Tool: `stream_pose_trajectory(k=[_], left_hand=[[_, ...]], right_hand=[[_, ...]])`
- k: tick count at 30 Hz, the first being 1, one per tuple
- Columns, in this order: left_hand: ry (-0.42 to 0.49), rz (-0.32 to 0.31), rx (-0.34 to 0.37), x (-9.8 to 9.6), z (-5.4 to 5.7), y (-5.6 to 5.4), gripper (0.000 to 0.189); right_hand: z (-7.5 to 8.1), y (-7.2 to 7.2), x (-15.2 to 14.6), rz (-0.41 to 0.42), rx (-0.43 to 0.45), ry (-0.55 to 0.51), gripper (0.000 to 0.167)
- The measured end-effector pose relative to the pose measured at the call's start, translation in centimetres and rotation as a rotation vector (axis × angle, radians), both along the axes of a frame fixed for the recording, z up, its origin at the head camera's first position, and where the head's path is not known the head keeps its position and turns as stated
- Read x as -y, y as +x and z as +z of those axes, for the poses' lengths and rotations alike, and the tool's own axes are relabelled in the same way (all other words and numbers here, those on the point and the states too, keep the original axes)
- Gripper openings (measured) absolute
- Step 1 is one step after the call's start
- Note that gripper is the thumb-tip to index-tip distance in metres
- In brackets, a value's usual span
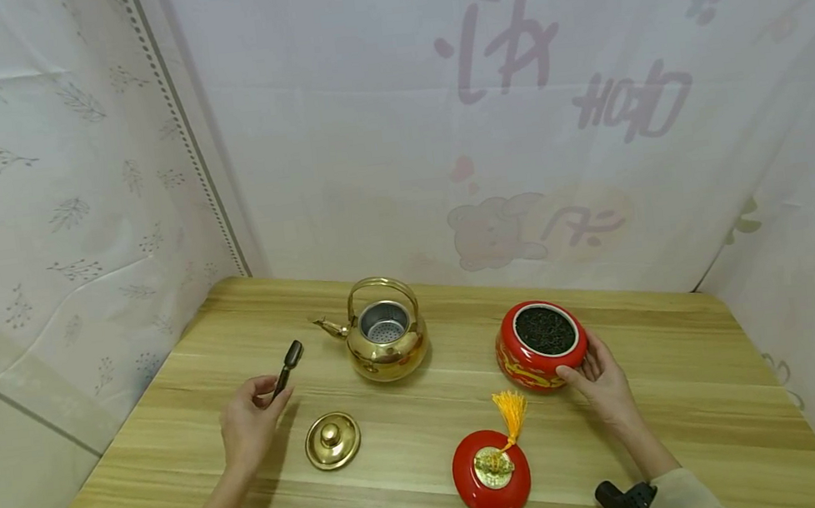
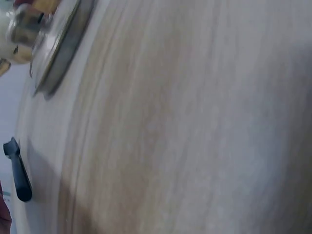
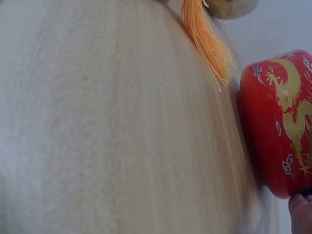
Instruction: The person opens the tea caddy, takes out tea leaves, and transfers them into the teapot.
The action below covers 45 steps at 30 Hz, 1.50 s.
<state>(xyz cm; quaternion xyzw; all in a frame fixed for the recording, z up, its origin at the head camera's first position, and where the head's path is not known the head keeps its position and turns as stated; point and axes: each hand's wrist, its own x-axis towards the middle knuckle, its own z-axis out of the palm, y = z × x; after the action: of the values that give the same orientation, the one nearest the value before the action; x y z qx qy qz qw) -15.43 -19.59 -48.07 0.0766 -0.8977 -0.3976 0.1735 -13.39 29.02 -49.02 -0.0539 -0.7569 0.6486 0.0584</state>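
Observation:
My left hand (image 1: 248, 427) pinches the handle of a small dark tea scoop (image 1: 288, 365) between thumb and fingers; the scoop points away toward the kettle. Only a sliver of that hand shows in the left wrist view, near the scoop (image 2: 19, 171). My right hand (image 1: 605, 381) grips the right side of a round red tea jar (image 1: 530, 370), thumb in front and fingers curled behind. Dark loose tea leaves (image 1: 546, 330) fill the jar's white-rimmed mouth. A golden dragon decorates its side (image 3: 291, 114) in the right wrist view.
A brass kettle (image 1: 389, 358) stands lidless at the back centre, its metal strainer (image 1: 384, 329) showing. Its brass lid (image 1: 332, 441) lies in front. Nearer me is the red jar lid (image 1: 494, 495) with an orange tassel (image 1: 512, 415). Fabric curtains (image 1: 333, 128) border the wooden table (image 1: 404, 489).

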Motion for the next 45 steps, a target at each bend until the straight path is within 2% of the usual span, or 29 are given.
stream_pose_trajectory(k=[5, 19, 32, 45], left_hand=[[-0.040, 0.006, 0.003, 0.6, -0.3, -0.1, 0.030], [-0.066, -0.009, 0.089, 1.3, -0.7, 0.0, 0.030], [-0.110, 0.010, 0.079, 1.3, -1.1, -0.4, 0.019], [-0.105, 0.051, 0.060, 1.4, -1.1, 0.0, 0.015]], right_hand=[[0.0, 0.0, 0.0, -0.006, 0.006, 0.013, 0.083], [-0.3, 0.0, -0.2, 0.002, -0.012, 0.004, 0.083], [-0.3, 0.0, -0.2, -0.009, -0.010, -0.001, 0.082], [-0.2, 0.1, -0.2, -0.007, 0.018, 0.024, 0.082]])
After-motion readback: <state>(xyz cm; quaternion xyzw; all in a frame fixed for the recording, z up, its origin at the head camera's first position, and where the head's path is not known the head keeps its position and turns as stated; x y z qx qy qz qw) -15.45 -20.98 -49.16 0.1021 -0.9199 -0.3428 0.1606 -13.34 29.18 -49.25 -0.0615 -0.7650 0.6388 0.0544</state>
